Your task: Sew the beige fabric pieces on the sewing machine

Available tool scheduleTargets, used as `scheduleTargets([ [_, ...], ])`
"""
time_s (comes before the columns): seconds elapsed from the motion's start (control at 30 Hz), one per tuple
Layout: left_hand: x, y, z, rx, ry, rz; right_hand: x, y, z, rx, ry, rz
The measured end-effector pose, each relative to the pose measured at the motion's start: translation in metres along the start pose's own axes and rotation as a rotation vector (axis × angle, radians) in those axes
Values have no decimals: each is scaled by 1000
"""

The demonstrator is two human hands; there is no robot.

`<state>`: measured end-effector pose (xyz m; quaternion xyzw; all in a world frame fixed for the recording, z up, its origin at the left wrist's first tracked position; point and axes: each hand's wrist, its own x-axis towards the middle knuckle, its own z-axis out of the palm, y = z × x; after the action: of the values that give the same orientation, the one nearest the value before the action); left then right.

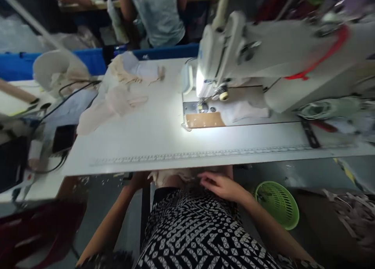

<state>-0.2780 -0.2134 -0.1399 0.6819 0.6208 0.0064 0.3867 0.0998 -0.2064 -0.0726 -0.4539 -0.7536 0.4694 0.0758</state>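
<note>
Both my hands are down at my lap, below the front edge of the white sewing table. My right hand rests with curled fingers on a pale piece of fabric lying on my black-and-white patterned clothing. My left hand is partly hidden under the table edge and touches the same fabric at its left side. Whether either hand grips the cloth is unclear. The white sewing machine stands on the table at the right, its lamp lighting the needle plate.
Beige fabric pieces lie at the table's left. A ruler strip runs along the front edge. A green basket sits on the floor at the right. Cables and a dark device lie left. Another person sits beyond a blue bin.
</note>
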Motion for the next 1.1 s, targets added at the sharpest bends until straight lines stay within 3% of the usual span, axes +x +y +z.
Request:
scheduleTargets([
  [0.07,-10,11,-7,38,-21,79,-22,-14,-33,68,59,-165],
  [0.1,-16,21,-12,23,-71,157,-28,-17,-52,41,195,-209],
  [0.17,-26,51,-23,-66,-249,382,-26,-12,-95,-112,588,-218],
  [0.23,-29,95,-38,-178,-387,615,-6,5,-140,-291,885,-194],
  [0.27,-25,121,-47,-216,-392,705,9,15,-160,-380,973,-181],
  [0.33,-9,173,-62,-243,-296,778,41,33,-191,-557,977,-157],
  [0.4,18,218,-72,-231,-115,768,68,45,-208,-718,903,-113],
  [0.53,91,273,-78,-174,233,772,91,50,-208,-916,847,-39],
  [0.63,142,291,-74,-84,441,658,91,48,-201,-969,861,-32],
  [0.73,175,302,-70,-3,565,482,88,45,-199,-995,884,-87],
  [0.87,194,311,-65,17,658,423,84,44,-199,-964,946,-193],
  [1.0,201,311,-59,29,697,523,82,49,-194,-860,965,-231],
  [1.1,200,305,-58,15,763,608,83,54,-190,-846,898,-192],
])
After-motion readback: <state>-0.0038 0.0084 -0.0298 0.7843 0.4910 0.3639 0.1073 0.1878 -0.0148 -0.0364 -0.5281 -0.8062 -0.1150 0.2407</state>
